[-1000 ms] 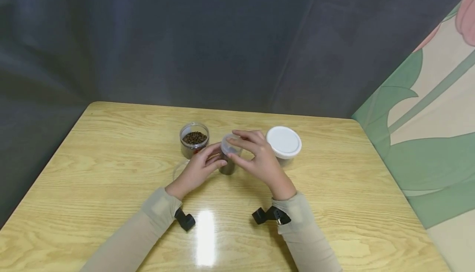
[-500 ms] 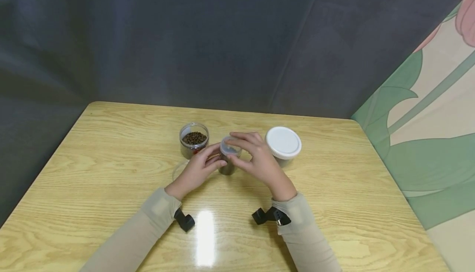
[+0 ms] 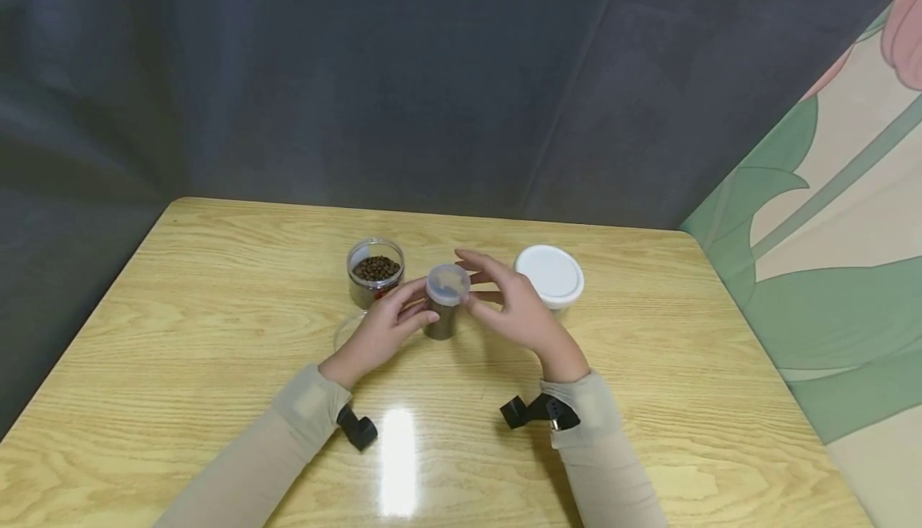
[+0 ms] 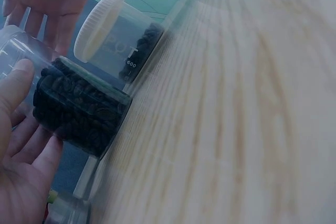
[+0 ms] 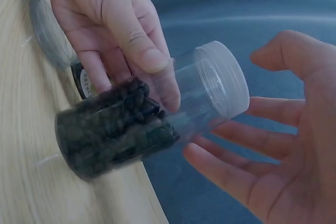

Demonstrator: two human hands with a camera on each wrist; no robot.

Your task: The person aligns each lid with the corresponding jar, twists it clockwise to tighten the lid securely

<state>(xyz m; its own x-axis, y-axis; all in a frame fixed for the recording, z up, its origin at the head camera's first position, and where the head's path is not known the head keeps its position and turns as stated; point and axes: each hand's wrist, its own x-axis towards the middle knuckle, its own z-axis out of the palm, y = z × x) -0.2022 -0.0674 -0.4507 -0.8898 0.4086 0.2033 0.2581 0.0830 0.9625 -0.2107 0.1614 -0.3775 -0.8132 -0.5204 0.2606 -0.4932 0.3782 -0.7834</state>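
Observation:
A slim clear jar partly filled with dark coffee beans stands upright on the table. Its translucent lid sits on top. My left hand grips the jar's side, thumb on the near face and fingers round the far side. Beside the lid, my right hand has its fingers spread and relaxed, holding nothing. In the right wrist view, the right fingers are close to the lid; whether a fingertip touches it I cannot tell. The beans fill the jar's lower part.
Behind my left hand stands an uncovered clear jar of brown beans. A clear round lid lies partly under my left wrist. A jar with a white lid stands beyond my right hand. A dark curtain hangs behind the table.
My right hand has drawn off the lid to the right, its fingers spreading, so the lid's top shows fully. The left hand keeps its grip on the jar.

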